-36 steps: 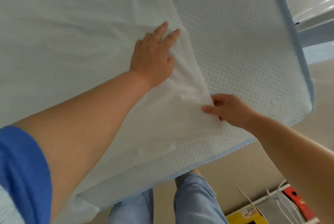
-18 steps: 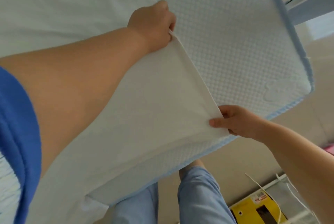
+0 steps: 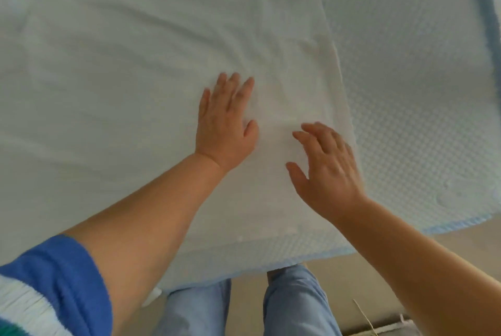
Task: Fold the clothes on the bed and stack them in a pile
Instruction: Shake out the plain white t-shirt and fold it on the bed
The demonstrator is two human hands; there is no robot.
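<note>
- 0.5 s ago both hands pinched the cloth's right edge, l at the far corner, r at the near one; now that edge lies down on the cloth [image 3: 168, 69] and neither hand holds anything.
- prob means one fold is laid and this is the smoothing pass; no pile in view yet.
- cloth is spread over the bed [image 3: 423, 107], its right edge w/ a double layer near the hands.
- l hand [image 3: 225, 121]: flat, palm down, fingers straight & splayed, pressing the cloth.
- r hand [image 3: 325, 170]: just beside it at the cloth's right edge, fingers spread, lightly bent, blurred; on or just above the cloth, can't tell.
</note>
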